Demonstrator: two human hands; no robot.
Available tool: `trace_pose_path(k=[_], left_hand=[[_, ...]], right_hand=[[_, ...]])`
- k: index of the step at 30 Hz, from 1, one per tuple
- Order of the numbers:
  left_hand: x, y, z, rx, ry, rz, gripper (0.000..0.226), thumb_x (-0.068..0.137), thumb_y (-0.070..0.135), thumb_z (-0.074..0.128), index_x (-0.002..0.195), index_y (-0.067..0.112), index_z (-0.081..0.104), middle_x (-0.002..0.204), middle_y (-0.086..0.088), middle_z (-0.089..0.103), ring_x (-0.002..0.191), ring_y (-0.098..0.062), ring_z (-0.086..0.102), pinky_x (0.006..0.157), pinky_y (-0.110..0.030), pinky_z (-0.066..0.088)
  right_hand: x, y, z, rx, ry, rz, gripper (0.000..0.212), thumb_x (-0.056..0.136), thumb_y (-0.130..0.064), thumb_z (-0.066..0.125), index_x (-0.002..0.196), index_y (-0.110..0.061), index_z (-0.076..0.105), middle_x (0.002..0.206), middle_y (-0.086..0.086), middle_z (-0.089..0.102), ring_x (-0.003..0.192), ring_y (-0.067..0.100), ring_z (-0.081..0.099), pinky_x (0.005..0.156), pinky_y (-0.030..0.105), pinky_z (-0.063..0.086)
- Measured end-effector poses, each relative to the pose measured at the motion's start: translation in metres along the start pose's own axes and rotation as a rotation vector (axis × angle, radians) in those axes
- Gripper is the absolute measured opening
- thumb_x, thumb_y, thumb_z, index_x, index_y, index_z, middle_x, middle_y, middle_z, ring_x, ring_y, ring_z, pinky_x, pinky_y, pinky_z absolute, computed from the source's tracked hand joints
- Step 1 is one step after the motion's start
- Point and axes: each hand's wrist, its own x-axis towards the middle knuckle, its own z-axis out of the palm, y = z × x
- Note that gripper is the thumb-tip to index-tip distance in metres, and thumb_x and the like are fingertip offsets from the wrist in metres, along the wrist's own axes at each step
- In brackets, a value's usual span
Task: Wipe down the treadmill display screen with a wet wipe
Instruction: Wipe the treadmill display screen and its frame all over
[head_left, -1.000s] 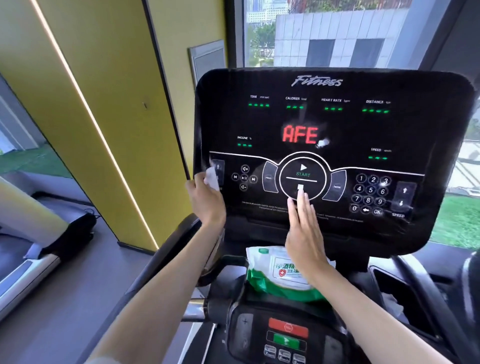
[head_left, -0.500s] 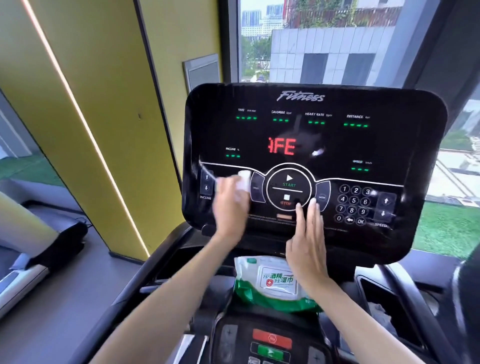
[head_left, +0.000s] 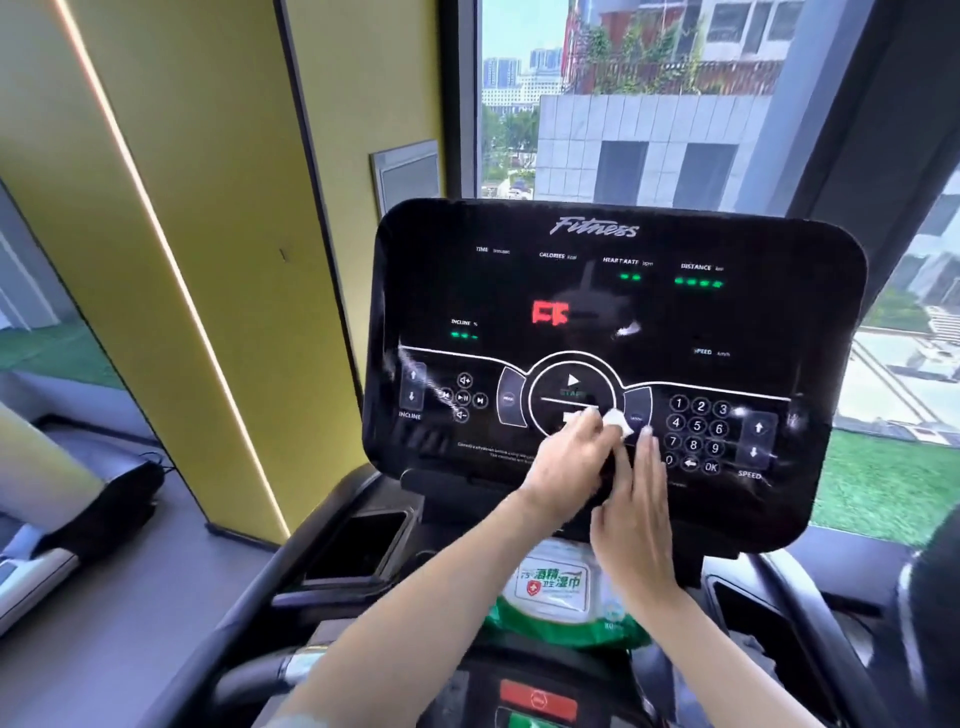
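The black treadmill display screen (head_left: 613, 312) fills the middle of the view, with red letters, green readouts and a round START button. My left hand (head_left: 566, 457) presses a small white wet wipe (head_left: 618, 420) against the lower centre of the panel, just right of the round button. My right hand (head_left: 636, 525) lies flat with straight fingers on the panel's lower edge, fingertips beside the number keypad (head_left: 697, 431) and touching the wipe's right side. It holds nothing.
A green and white pack of wet wipes (head_left: 550, 587) sits on the ledge under the screen. Below it is a lower control block with a red button (head_left: 537, 699). A cup holder recess (head_left: 358, 540) lies at left. Yellow wall and window stand behind.
My left hand has slid the wipe rightward along the lower panel, from the incline buttons to just right of the round button. My right hand shifted slightly right; the camera tilted upward.
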Motion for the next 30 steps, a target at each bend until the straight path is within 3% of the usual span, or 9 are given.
trace_pose_path(k=[2, 6, 10, 15, 19, 20, 25, 28, 30], left_hand=[[-0.001, -0.011, -0.019, -0.028, 0.115, -0.056, 0.025, 0.080, 0.007, 0.042, 0.096, 0.007, 0.062, 0.086, -0.008, 0.049, 0.073, -0.024, 0.050, 0.052, -0.031, 0.045], [0.000, -0.082, -0.071, -0.079, 0.540, -0.593, 0.025, 0.089, -0.004, 0.042, 0.107, 0.000, 0.059, 0.103, -0.015, 0.048, 0.078, -0.023, 0.049, 0.069, -0.032, 0.045], [0.003, -0.121, -0.083, -0.045, 0.599, -0.910, 0.025, 0.093, -0.002, 0.040, 0.113, 0.000, 0.054, 0.111, -0.019, 0.046, 0.083, -0.033, 0.052, 0.070, -0.035, 0.041], [0.010, -0.045, -0.022, 0.069, 0.413, -0.489, 0.022, 0.086, 0.002, 0.041, 0.101, 0.006, 0.056, 0.090, -0.012, 0.051, 0.078, -0.029, 0.053, 0.068, -0.036, 0.047], [-0.006, -0.014, -0.003, 0.126, -0.036, 0.170, 0.030, 0.078, -0.002, 0.042, 0.102, 0.007, 0.057, 0.092, -0.012, 0.052, 0.082, -0.029, 0.053, 0.047, -0.038, 0.052], [-0.005, -0.023, -0.008, 0.141, -0.088, 0.229, 0.032, 0.076, -0.004, 0.045, 0.103, 0.005, 0.058, 0.093, -0.012, 0.051, 0.082, -0.027, 0.052, 0.047, -0.037, 0.052], [0.050, -0.054, -0.055, -0.010, 0.371, -0.438, 0.028, 0.085, -0.007, 0.052, 0.111, 0.002, 0.058, 0.100, -0.015, 0.050, 0.078, -0.026, 0.052, 0.062, -0.031, 0.044], [0.073, -0.049, -0.050, 0.045, 0.428, -0.294, 0.020, 0.088, 0.000, 0.053, 0.106, 0.000, 0.059, 0.091, -0.016, 0.051, 0.074, -0.027, 0.051, 0.056, -0.030, 0.045], [0.071, -0.036, -0.032, 0.050, 0.333, -0.137, 0.030, 0.077, -0.005, 0.062, 0.106, 0.002, 0.059, 0.088, -0.012, 0.049, 0.078, -0.023, 0.046, 0.053, -0.026, 0.042]], right_hand=[[-0.002, 0.003, -0.002, -0.030, -0.009, -0.012, 0.083, 0.070, 0.011, 0.053, 0.145, -0.003, 0.021, 0.154, 0.022, 0.002, 0.144, 0.027, -0.004, 0.115, 0.047, 0.016], [-0.004, 0.010, -0.005, -0.059, 0.009, -0.003, 0.079, 0.072, 0.011, 0.052, 0.144, -0.002, 0.023, 0.154, 0.023, 0.004, 0.144, 0.029, 0.001, 0.115, 0.046, 0.018], [-0.001, 0.014, -0.005, -0.097, 0.011, 0.017, 0.080, 0.069, 0.008, 0.058, 0.143, 0.000, 0.027, 0.152, 0.026, 0.011, 0.142, 0.033, 0.011, 0.114, 0.047, 0.021], [0.001, 0.014, -0.002, -0.082, -0.010, 0.029, 0.081, 0.070, 0.008, 0.055, 0.144, -0.001, 0.024, 0.153, 0.023, 0.010, 0.143, 0.030, 0.009, 0.115, 0.046, 0.019], [0.000, 0.014, -0.003, -0.014, -0.012, 0.011, 0.080, 0.075, 0.008, 0.052, 0.146, -0.002, 0.016, 0.155, 0.019, 0.004, 0.144, 0.026, 0.000, 0.116, 0.045, 0.014], [0.000, 0.015, -0.004, -0.012, -0.010, 0.012, 0.079, 0.076, 0.008, 0.052, 0.146, -0.002, 0.016, 0.155, 0.019, 0.004, 0.144, 0.025, 0.001, 0.116, 0.045, 0.013], [-0.002, 0.021, -0.008, -0.010, 0.033, 0.054, 0.079, 0.074, 0.011, 0.054, 0.145, -0.001, 0.021, 0.154, 0.021, 0.007, 0.144, 0.027, 0.006, 0.115, 0.046, 0.018], [-0.004, 0.023, -0.008, -0.001, 0.043, 0.064, 0.080, 0.071, 0.012, 0.056, 0.143, 0.000, 0.025, 0.153, 0.023, 0.011, 0.143, 0.029, 0.010, 0.114, 0.047, 0.021], [-0.003, 0.025, -0.008, 0.005, 0.033, 0.080, 0.080, 0.072, 0.011, 0.056, 0.144, 0.000, 0.024, 0.153, 0.023, 0.009, 0.143, 0.028, 0.008, 0.115, 0.046, 0.019]])
